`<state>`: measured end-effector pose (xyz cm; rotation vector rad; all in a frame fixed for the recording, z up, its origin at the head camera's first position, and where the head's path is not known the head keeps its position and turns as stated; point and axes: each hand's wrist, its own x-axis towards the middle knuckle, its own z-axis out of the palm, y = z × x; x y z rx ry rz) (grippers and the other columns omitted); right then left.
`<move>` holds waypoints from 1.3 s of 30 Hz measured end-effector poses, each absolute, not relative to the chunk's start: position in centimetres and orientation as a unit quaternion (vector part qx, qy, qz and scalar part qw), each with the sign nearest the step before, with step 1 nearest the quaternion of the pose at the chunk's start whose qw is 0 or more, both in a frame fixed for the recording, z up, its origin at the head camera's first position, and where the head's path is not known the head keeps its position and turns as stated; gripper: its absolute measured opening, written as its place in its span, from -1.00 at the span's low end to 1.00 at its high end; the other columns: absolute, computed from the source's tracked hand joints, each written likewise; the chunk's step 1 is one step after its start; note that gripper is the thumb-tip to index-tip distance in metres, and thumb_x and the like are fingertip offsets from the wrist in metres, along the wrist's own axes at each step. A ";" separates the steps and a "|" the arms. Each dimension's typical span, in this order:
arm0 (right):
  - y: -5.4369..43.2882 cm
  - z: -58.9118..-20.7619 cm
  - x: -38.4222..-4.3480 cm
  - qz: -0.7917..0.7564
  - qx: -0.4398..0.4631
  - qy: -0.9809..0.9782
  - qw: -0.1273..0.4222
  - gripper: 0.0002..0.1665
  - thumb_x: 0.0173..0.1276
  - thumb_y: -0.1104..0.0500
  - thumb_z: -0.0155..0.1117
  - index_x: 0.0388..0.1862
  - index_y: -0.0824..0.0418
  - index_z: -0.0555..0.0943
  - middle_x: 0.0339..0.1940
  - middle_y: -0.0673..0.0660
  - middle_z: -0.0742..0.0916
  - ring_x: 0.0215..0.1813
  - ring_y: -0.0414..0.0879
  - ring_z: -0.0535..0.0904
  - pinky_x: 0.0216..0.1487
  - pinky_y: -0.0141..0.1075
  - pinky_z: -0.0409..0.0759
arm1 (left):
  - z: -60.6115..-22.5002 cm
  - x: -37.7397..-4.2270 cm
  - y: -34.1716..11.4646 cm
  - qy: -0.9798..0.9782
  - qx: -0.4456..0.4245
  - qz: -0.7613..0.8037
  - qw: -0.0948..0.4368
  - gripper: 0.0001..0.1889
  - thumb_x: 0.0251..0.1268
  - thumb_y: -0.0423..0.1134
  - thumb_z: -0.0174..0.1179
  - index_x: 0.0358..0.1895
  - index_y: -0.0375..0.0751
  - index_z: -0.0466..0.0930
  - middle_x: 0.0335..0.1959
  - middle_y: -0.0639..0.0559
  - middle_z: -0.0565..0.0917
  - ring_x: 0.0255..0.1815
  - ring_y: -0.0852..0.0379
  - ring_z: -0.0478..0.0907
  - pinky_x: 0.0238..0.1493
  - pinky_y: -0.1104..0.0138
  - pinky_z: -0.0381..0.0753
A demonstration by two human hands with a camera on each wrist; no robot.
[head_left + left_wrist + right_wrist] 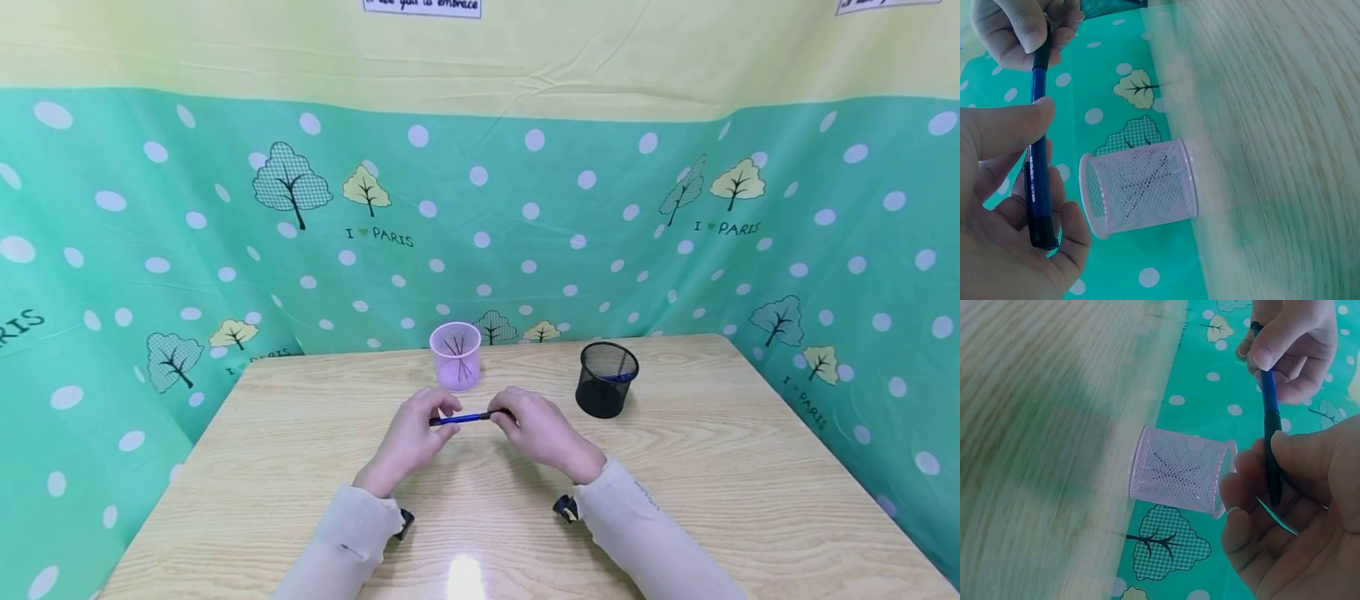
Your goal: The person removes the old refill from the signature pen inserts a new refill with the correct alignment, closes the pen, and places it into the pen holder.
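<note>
"Where's the blue pen [467, 418]?"

"Above the wooden table [262, 467], its long axis running roughly left to right. The clip end lies at the left hand [411, 429]; the tapered dark end points rightward, at the right hand [543, 427]."

"And the grips?"

"Each hand pinches the pen between thumb and part-curled fingers."

"What about containers?"

"A lilac mesh cup [457, 382] stands beyond the pen; thin dark crossing lines show in it, though whether they're contents I can't tell. A black mesh cup [600, 400], farther right, holds a blue pen-like thing [619, 377]."
</note>
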<state>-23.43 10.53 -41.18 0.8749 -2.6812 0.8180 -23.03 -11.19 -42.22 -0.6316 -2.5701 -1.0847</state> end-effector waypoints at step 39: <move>10.7 -41.4 -23.5 0.277 0.295 -0.909 0.101 -0.89 0.40 0.19 0.19 -0.21 0.05 0.66 -0.30 -0.13 0.63 -0.34 -0.28 0.49 -0.27 -0.32 0.51 | -42.2 -22.9 -11.4 -0.898 -0.209 -0.368 0.122 -0.79 0.06 -0.30 0.41 -0.20 -0.07 0.69 -0.30 0.14 0.63 -0.27 0.17 0.53 -0.20 0.23 0.52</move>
